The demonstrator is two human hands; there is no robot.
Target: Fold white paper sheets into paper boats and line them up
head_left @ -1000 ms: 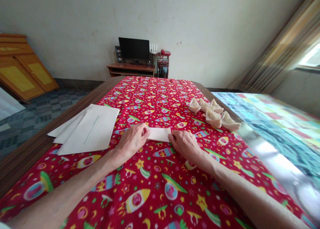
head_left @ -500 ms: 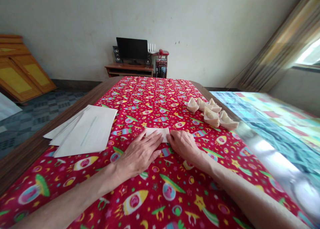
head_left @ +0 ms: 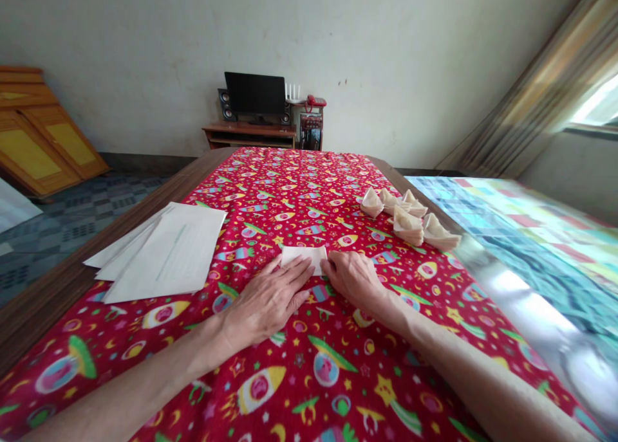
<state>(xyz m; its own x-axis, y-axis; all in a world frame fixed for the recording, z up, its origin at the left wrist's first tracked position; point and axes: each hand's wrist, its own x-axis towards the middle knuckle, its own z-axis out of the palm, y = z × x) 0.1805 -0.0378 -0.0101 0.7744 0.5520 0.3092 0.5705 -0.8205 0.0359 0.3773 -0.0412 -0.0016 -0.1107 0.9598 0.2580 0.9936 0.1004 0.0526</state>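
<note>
A small folded white paper lies on the red patterned tablecloth in front of me. My left hand lies flat and open, fingers stretched forward onto the paper's near left part. My right hand rests at the paper's right edge, its fingertips curled and pressed on the edge. Most of the paper's near side is hidden under my fingers.
A loose stack of white sheets lies to the left. Several folded paper boats sit at the right. The wooden table edge runs along the left, a bed with a coloured cover along the right. A desk with a monitor stands far back.
My left hand went from curled at the paper's left end to lying flat over it. The paper now shows shorter than one second ago. Nothing has changed over the last half second.
</note>
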